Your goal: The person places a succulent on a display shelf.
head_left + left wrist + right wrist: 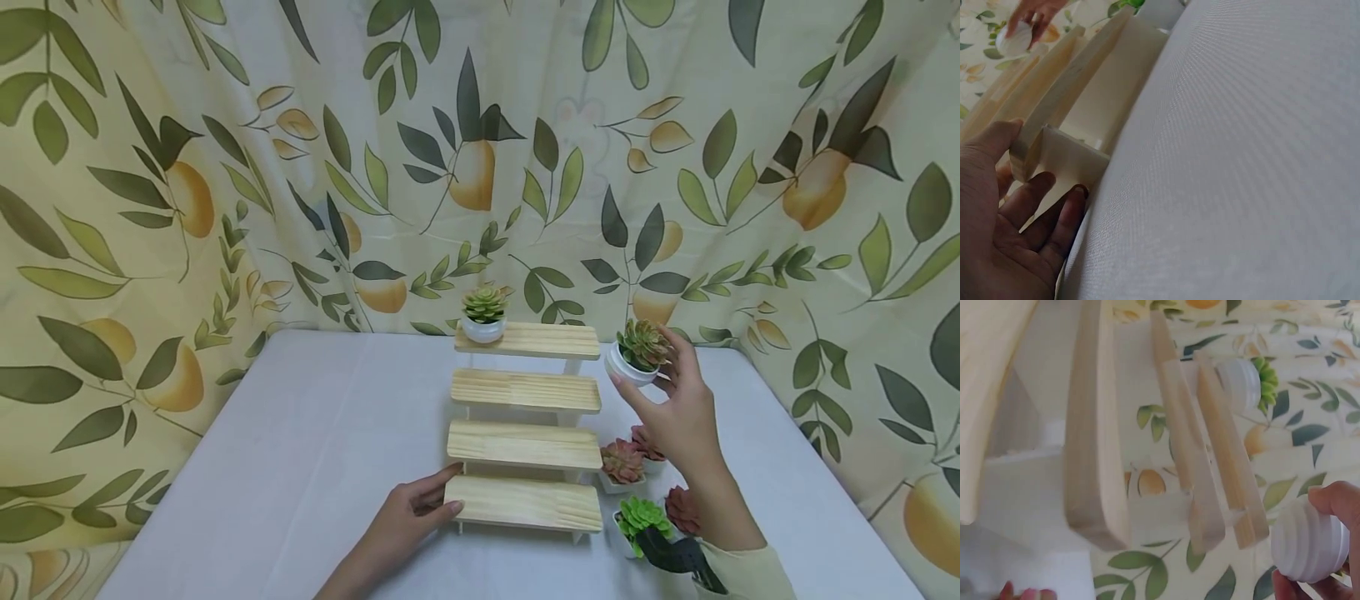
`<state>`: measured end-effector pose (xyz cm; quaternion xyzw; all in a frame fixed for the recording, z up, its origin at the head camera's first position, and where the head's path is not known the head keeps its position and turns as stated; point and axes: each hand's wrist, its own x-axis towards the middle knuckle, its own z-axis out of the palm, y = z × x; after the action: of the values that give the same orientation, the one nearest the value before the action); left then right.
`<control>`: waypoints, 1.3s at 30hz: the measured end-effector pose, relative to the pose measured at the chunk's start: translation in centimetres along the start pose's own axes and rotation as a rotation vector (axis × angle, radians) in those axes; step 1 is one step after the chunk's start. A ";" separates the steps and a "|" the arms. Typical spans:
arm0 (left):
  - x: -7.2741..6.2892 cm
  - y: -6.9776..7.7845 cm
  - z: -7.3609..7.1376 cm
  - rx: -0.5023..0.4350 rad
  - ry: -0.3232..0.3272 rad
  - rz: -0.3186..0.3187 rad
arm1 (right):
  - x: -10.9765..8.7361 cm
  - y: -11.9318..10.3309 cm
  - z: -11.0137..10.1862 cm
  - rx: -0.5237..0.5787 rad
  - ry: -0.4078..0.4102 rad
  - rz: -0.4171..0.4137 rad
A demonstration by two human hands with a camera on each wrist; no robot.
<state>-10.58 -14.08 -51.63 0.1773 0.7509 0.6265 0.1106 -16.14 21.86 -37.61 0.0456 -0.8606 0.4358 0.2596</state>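
Note:
A tiered wooden stand point(525, 445) with white supports stands on the white-covered table. Its lowest board is gripped at the left end by my left hand point(411, 518), thumb on top and fingers beneath, as the left wrist view also shows. My right hand point(684, 410) holds a potted succulent point(639, 348) in a round white pot, in the air just right of the top board. The ribbed underside of this pot point(1310, 540) faces the right wrist camera. On the top board's left end sits a green succulent point(483, 312) in a white pot.
Right of the stand, below my right forearm, are a pink succulent point(622, 461), a bright green succulent point(643, 518) and dark red ones point(682, 510), partly hidden. A leaf-and-fruit patterned curtain point(480, 167) hangs behind the table point(337, 433).

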 end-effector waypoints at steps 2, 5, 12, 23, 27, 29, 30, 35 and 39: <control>0.1 0.1 0.1 -0.001 -0.001 0.003 | 0.6 -0.4 0.4 0.008 -0.005 -0.036; 0.0 0.2 0.1 0.003 -0.003 -0.004 | 1.3 -0.8 0.9 0.018 -0.019 -0.078; -0.2 0.0 -0.1 0.037 0.000 -0.017 | 2.1 -1.8 2.3 0.042 -0.057 -0.111; -0.2 0.3 0.0 0.014 0.006 0.004 | 3.0 -3.4 4.0 0.083 -0.142 -0.115; -0.2 0.5 0.0 0.011 0.003 0.004 | 3.1 -3.5 4.2 0.094 -0.165 -0.099; -0.2 0.5 0.0 0.006 0.001 0.002 | 3.2 -3.5 4.3 0.100 -0.169 -0.096; -0.2 0.5 0.0 0.010 0.002 0.003 | 3.3 -3.5 4.4 0.102 -0.171 -0.096; -0.2 0.4 0.1 -0.005 0.002 0.000 | 3.5 -3.4 4.8 0.095 -0.174 -0.097; -0.1 0.3 0.2 -0.023 0.004 -0.011 | 3.4 -3.2 4.9 0.079 -0.169 -0.101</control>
<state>-10.37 -13.88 -51.39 0.1706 0.7448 0.6348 0.1149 -20.04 16.61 -35.98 0.1357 -0.8582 0.4505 0.2055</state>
